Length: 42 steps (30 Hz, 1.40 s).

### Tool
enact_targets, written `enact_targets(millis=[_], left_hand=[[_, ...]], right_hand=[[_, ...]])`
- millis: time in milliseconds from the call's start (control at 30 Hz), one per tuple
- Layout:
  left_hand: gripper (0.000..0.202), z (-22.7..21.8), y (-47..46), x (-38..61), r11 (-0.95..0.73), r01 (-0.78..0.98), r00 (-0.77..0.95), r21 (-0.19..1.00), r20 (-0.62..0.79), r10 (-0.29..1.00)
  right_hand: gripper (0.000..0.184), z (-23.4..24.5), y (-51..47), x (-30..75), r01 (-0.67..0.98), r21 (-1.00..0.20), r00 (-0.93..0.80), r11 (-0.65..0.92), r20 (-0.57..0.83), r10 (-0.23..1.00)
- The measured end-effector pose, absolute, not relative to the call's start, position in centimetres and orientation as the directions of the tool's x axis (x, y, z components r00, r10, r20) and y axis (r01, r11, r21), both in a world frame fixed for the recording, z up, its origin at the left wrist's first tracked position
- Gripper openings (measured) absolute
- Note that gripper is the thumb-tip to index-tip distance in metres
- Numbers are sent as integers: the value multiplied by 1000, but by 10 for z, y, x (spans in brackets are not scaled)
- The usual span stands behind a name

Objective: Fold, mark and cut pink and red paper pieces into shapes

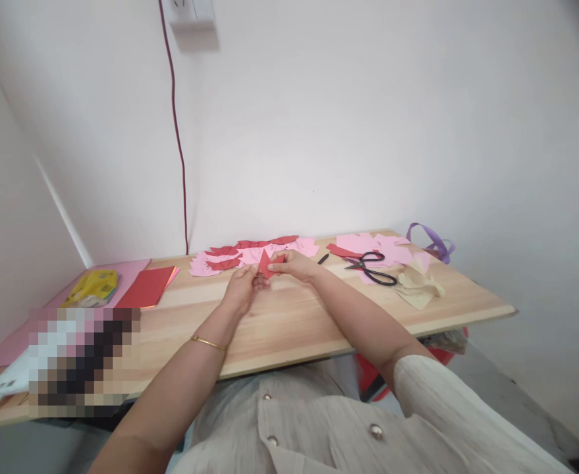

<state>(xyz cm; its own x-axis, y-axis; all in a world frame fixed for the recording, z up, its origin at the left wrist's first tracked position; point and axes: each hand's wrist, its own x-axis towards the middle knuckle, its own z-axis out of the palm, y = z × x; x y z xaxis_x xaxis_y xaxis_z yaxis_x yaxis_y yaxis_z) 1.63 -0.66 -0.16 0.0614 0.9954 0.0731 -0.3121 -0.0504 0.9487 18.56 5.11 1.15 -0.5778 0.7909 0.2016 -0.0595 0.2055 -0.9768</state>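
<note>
Item: small red paper piece (268,263), pinched between your two hands above the middle of the desk (289,316). Your left hand (242,289) has its fingers curled shut on the lower edge; your right hand (295,263) closes thumb and fingers on the upper right edge. At 12 o'clock of the hands: a spread of pink and red paper cutouts (254,253), just beside your fingers. At 2 o'clock: black scissors (372,267) lying on more pink paper, blades shut as far as can be told. At 9 o'clock: a red paper sheet (145,287) and a yellow packet (93,287). Risks, as judged: pulling the two hands apart could tear the thin paper; a sweeping wrist could scatter the loose cutouts; reaching right without looking could catch the scissors.
</note>
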Motion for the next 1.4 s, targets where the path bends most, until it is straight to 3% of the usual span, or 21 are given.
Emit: enact_targets(millis=[100,300,433,533,833,1000,1200,1400], left_hand=[[32,-1,-8,17,-35,-305,117,952,74,990],[18,-5,-6,14,-237,29,28,971,237,971],[17,-5,-5,9,-375,369,79,850,374,924],[18,-2,-7,8,-435,490,141,755,424,895],[16,-6,-4,11,-355,237,176,904,319,931],[16,-6,-4,10,-397,305,149,866,368,918],[19,-5,-4,10,-372,283,173,884,335,926],[18,-5,-4,14,-250,49,55,967,248,967]], right_hand=[[31,10,51,184,-77,-978,-513,192,204,833],[28,10,52,185,-5,-953,-530,304,260,807],[26,16,49,188,16,-937,-579,350,277,767],[27,21,46,189,11,-950,-642,312,233,731],[25,21,47,188,19,-959,-590,281,216,778],[28,13,48,182,-9,-957,-603,291,238,762],[28,11,46,178,147,-879,-534,454,316,784],[42,18,51,186,68,-949,-457,307,244,855]])
